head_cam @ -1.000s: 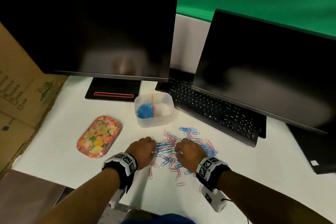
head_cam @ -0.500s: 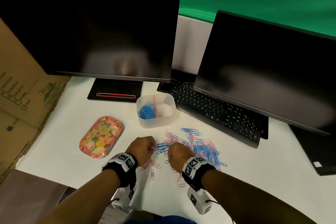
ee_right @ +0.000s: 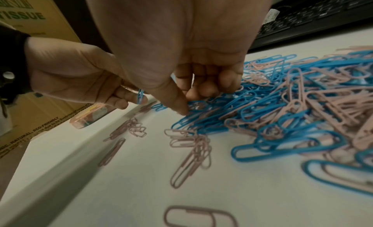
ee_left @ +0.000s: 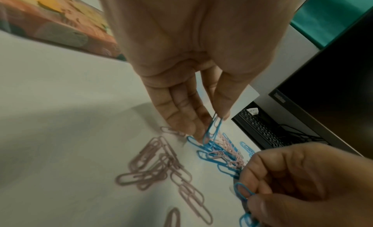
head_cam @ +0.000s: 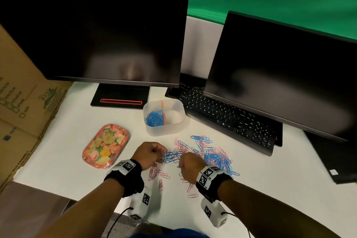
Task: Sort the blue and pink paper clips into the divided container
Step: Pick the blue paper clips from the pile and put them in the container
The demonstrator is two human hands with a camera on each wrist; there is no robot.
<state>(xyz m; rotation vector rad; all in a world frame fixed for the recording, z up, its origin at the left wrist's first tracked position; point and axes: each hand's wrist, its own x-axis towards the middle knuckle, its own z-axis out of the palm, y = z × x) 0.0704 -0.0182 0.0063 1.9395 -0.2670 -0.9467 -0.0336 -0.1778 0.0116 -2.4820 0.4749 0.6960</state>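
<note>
A mixed heap of blue and pink paper clips (head_cam: 209, 155) lies on the white table in front of me. My left hand (head_cam: 161, 155) pinches one blue clip (ee_left: 213, 129) upright between thumb and fingers at the heap's left edge. My right hand (head_cam: 183, 165) is curled beside it and grips a few blue clips (ee_left: 243, 190), its thumb (ee_right: 179, 108) pointing down at the heap. The translucent divided container (head_cam: 164, 131) stands behind, with blue clips (head_cam: 153, 119) in its left compartment. A few pink clips (head_cam: 157, 174) lie apart near the front.
A floral tray (head_cam: 106, 146) sits left of my hands. A black keyboard (head_cam: 228, 118) and two dark monitors (head_cam: 100, 40) stand behind the container and heap. Cardboard boxes (head_cam: 23, 102) border the table's left side; the table's front edge is close to my wrists.
My right hand has drawn left from over the heap toward the left hand, now with curled fingers. The left hand has stayed nearly in place.
</note>
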